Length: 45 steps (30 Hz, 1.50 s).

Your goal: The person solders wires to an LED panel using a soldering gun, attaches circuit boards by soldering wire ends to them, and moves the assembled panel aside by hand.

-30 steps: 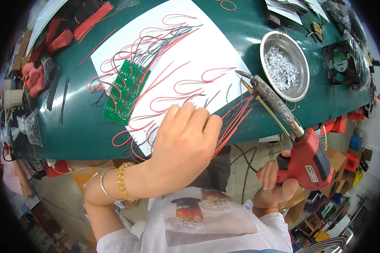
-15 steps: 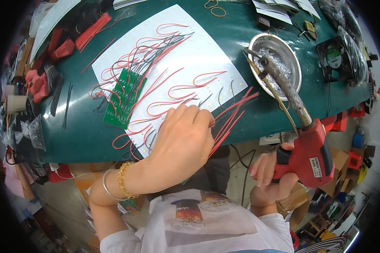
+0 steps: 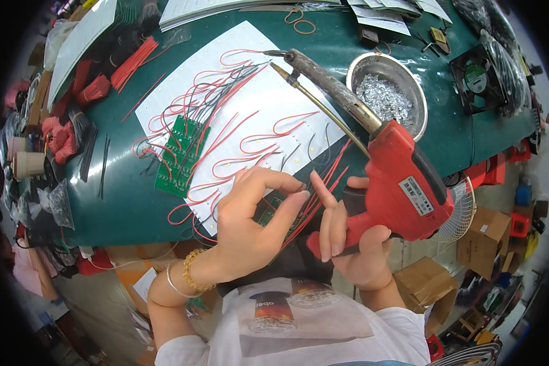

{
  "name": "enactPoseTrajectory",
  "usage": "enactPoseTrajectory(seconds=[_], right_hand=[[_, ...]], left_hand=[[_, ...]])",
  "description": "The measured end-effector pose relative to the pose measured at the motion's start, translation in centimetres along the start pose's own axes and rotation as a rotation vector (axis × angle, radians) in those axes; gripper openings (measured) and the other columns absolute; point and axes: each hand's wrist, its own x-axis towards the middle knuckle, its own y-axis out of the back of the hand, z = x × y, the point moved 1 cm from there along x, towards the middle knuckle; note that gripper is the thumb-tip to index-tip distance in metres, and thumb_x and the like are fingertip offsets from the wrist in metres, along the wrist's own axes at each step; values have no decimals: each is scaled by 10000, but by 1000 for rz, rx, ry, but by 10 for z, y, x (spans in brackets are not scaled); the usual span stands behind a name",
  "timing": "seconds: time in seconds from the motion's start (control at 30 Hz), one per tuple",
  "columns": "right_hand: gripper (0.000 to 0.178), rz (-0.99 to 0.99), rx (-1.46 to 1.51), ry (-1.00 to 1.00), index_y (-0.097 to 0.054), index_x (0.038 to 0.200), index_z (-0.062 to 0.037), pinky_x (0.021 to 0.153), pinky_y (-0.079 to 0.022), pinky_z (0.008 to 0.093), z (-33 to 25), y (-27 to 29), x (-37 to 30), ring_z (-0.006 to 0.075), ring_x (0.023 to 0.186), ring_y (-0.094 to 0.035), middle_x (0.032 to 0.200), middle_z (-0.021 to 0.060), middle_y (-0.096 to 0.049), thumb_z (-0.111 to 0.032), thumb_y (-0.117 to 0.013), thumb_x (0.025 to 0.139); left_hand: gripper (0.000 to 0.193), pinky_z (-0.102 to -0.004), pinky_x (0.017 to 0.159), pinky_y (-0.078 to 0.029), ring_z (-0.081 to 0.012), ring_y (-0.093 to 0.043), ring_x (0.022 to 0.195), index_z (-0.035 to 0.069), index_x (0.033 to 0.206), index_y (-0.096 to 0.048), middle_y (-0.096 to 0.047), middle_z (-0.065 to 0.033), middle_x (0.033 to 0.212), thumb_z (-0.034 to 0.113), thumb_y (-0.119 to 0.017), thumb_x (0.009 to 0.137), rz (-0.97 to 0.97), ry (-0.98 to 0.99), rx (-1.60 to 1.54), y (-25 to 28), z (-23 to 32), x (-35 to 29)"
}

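My right hand (image 3: 366,259) grips the handle of a red soldering gun (image 3: 402,183), index finger stretched forward. Its metal barrel and thin brass feed tube point up and left, with the tip over the far edge of a white panel (image 3: 232,131). My left hand (image 3: 250,204) is at the panel's near edge, thumb and index finger pinched together; what lies between them is too small to make out. Red wires (image 3: 326,186) run between the two hands. Looped red and black wires and a green circuit board (image 3: 180,155) lie on the panel. Another green board shows partly behind my left fingers.
A metal bowl (image 3: 418,91) holding shiny silvery bits stands right of the panel, beyond the gun. A black fan (image 3: 479,79) is farther right. Bundles of red wire (image 3: 134,61) and black wire lie at left on the green table (image 3: 125,207). Stacked white sheets are at the back.
The soldering gun has swung left from over the bowl, its tip now above the panel's far edge. My hands have come closer together, and my left thumb and index finger now show pinched.
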Motion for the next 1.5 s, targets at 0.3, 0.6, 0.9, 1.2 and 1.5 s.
enactPoseTrajectory(seconds=[0.3, 0.6, 0.9, 1.2, 1.5], right_hand=[[682, 61, -51, 111, -342, 1271, -67, 1113, -144, 563, 10, 13, -5, 111, 414, -457, 493, -33, -386, -592, -467, 854], [814, 369, -174, 98, -350, 1247, 5, 619, -546, 366, 1, 18, -20, 105, 405, -400, 508, -28, -383, -647, -523, 792], [859, 401, -291, -6, -412, 1162, 73, 425, -391, 244, -10, 70, -61, 98, 383, -398, 470, -14, -411, -673, -558, 763], [825, 284, -1042, 91, -422, 1147, 129, 380, -359, 230, -6, 105, -78, 93, 376, -403, 479, 4, -437, -567, -644, 764], [835, 329, -892, 111, -418, 1154, 132, 381, -359, 229, 0, 108, -81, 93, 376, -403, 478, 3, -435, -573, -637, 765]], left_hand=[[141, -277, 732, -504, -173, -652, 768, -82, 966, -571, -655, -115, 771, -18, -583, 840, -16, 431, -363, 10, 8, 37], [76, -305, 699, -360, -186, -543, 645, 33, 745, -608, -595, -53, 662, 83, -658, 774, -141, -99, 508, -5, -20, 60], [79, -305, 671, -338, -171, -518, 602, 41, 719, -586, -579, -38, 636, 40, -664, 735, -174, -92, 459, 3, -26, 58], [94, -319, 651, -320, -172, -478, 592, 52, 700, -572, -559, -27, 597, 26, -661, 714, -153, -143, 481, 5, -26, 59], [94, -319, 647, -320, -171, -471, 588, 55, 696, -570, -549, -23, 589, 27, -658, 714, -155, -160, 473, 2, -27, 58]])
